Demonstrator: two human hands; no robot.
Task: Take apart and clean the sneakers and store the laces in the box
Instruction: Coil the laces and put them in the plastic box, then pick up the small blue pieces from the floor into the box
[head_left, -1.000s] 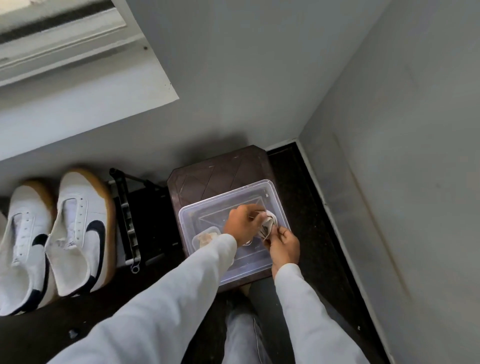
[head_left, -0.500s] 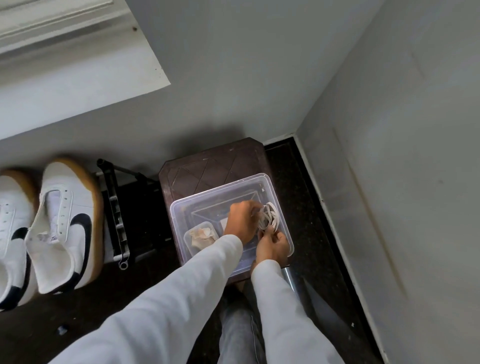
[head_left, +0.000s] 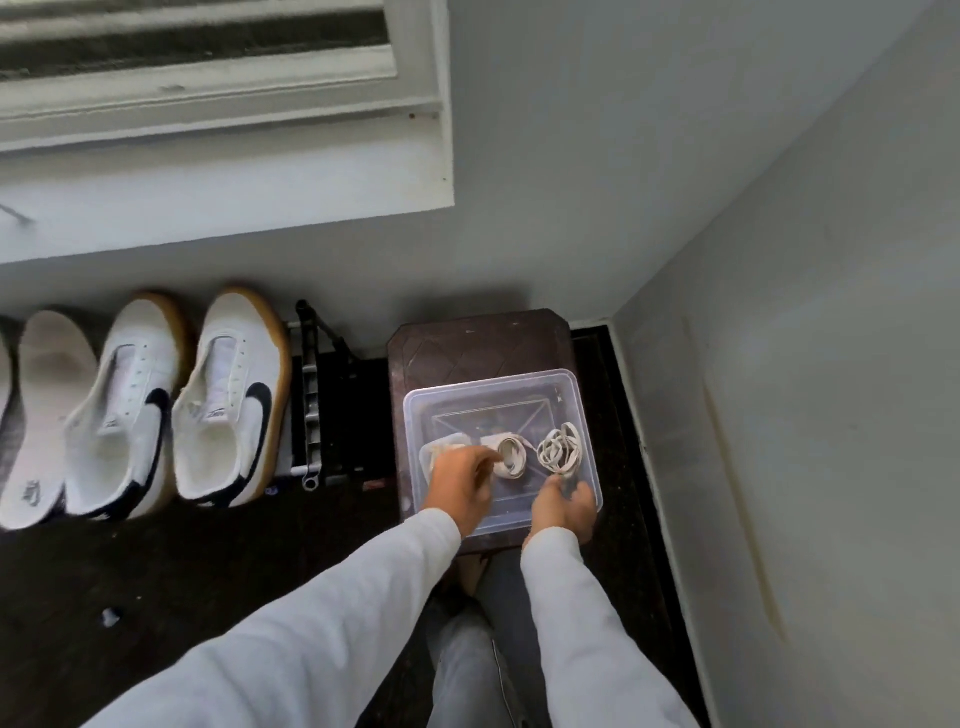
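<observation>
Hovering at the box's (head_left: 488, 382) near wall, my right hand (head_left: 563, 506) lies just short of the loose lace (head_left: 561, 449). I cannot tell whether it pinches.

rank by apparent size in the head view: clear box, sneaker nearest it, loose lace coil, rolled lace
1. clear box, though nearer the camera
2. sneaker
3. loose lace coil and rolled lace, about alike

Single cam, head-worn, wide-angle. Looks fwd and steeply down into a room corner. Box (head_left: 493, 378) on stool (head_left: 478, 343) sits close, approx 6 o'clock of centre. Sleeves (head_left: 322, 623) enter from btm edge. Sneakers (head_left: 228, 400) at 8 o'clock, window frame (head_left: 208, 104) at 11, side wall (head_left: 831, 364) at 3.
</observation>
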